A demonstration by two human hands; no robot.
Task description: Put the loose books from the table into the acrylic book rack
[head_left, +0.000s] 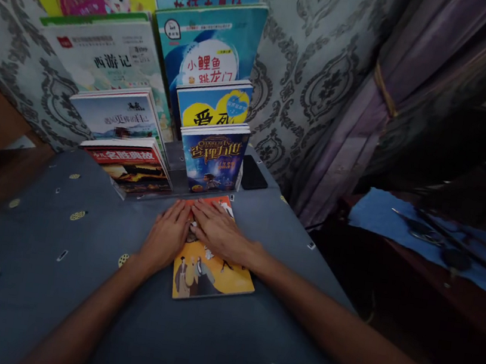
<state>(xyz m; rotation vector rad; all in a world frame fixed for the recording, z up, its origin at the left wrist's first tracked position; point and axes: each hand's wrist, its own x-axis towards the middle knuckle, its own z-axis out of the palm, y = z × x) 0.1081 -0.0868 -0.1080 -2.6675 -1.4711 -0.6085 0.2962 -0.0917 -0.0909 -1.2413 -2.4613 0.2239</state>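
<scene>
A yellow-orange book (212, 271) lies flat on the table, its cover showing drawn figures. My left hand (169, 233) rests on the book's left edge with its fingers stretched out and pointing away from me. Across the upper part of the cover lies my right hand (218, 230), flat, fingers extended. The two hands nearly touch at the fingertips and hide part of the cover. Just beyond them stand a blue book (212, 162) and a red-topped book (130, 163), upright in a clear stand.
More upright books, including a teal one (208, 44) and a white one (102, 57), rise in tiers behind. A dark phone (253, 173) lies right of the stand. At right, a blue cloth (378, 216) bears glasses and tools. A purple curtain (352, 143) hangs behind.
</scene>
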